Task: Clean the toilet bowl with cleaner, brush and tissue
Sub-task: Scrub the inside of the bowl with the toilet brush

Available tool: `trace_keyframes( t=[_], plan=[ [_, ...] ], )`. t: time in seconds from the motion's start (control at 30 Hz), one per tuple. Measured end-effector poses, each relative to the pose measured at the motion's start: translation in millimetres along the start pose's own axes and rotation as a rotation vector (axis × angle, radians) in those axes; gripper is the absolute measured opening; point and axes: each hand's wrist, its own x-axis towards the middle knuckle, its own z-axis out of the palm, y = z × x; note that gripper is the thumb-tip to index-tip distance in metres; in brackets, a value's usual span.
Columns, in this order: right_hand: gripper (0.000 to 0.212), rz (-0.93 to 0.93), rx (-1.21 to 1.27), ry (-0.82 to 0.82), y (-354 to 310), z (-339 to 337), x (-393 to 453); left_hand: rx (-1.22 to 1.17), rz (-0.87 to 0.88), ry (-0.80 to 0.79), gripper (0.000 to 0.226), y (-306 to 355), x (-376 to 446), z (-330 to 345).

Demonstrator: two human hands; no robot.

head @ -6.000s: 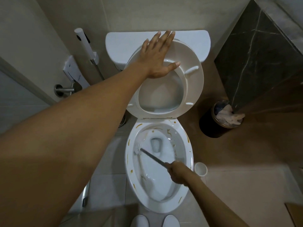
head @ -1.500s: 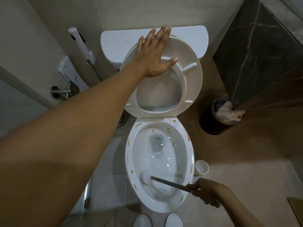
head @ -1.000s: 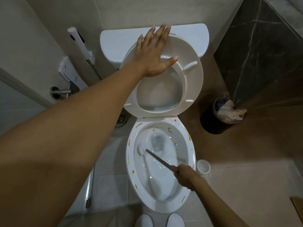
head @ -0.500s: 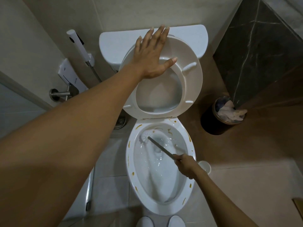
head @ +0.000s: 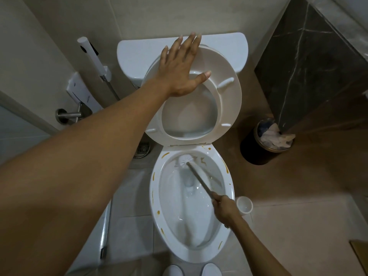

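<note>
- A pale tiled wall [head: 29,56] runs down the left side, carrying a white bidet sprayer [head: 92,54] in its holder, a white paper dispenser [head: 82,92] and a steel bar mount [head: 67,116] below it.
- A round floor drain [head: 143,149] sits in the light floor tiles [head: 131,196], between the wall fittings and the toilet's left side.
- The left hand [head: 180,66] lies flat with straight, spread fingers against the raised toilet seat [head: 229,92]; its fingertips reach over the seat's top edge onto the white cistern [head: 225,46], which stands against the back wall.
- The toilet bowl [head: 157,220] is in the middle of the view, open toward the camera, with orange-brown streaks dotted along its rim on both sides.
- The brush [head: 184,159] has its white head pressed to the inner wall at the far left of the bowl, just under the seat hinge, and its thin handle slants down to the right across the water.
- The right hand [head: 224,209] is curled tightly round the handle's end, above the bowl's right rim.
- A small white brush holder [head: 245,205] stands on the floor just beside the bowl's right edge, close to that hand.
- Bare brown floor [head: 298,186] spreads to the right of the bowl.
- A dark round bin [head: 256,152] holding crumpled tissue stands against the corner of a dark marble partition [head: 308,66], well apart from the bowl.
- Two white shoe tips [head: 173,270] show at the bottom edge, just before the bowl's front.
</note>
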Motion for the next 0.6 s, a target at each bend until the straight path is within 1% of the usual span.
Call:
trace_keyframes(
  t=[0.07, 0.13, 0.2, 0.3, 0.37, 0.47, 0.53, 0.6],
  plan=[
    [0.039, 0.057, 0.006, 0.042, 10.5, -3.6, 0.8, 0.001, -0.002, -0.002, 0.083, 0.0, 0.1, -0.6],
    [0.039, 0.075, 0.027, 0.035, 8.3, -0.4, -0.1, 0.001, -0.005, 0.001, 0.083, 0.4, 0.0, -0.8],
    [0.038, 0.046, 0.025, -0.007, -4.1, 9.2, -1.2, 0.007, -0.006, 0.004, 0.083, 1.0, 0.3, 0.0],
    [0.036, -0.064, -0.04, -0.107, -19.8, 17.4, -3.7, 0.01, -0.005, 0.006, 0.083, 0.4, 0.1, 0.9],
    [0.036, -0.056, -0.047, -0.07, -19.4, 9.2, -1.5, 0.008, -0.001, 0.001, 0.082, -0.1, 0.0, 0.5],
    [0.036, 0.044, -0.049, 0.024, -6.2, -2.8, 3.2, 0.013, 0.004, 0.004, 0.083, 0.0, 0.0, 0.4],
    [0.036, 0.062, -0.053, 0.016, -5.0, 0.4, 2.4, 0.008, 0.002, 0.007, 0.083, -0.3, 0.1, 0.2],
    [0.036, 0.044, -0.029, -0.029, -12.9, 6.8, -1.4, 0.008, 0.001, 0.003, 0.083, -0.3, 0.2, 0.9]
  ],
)
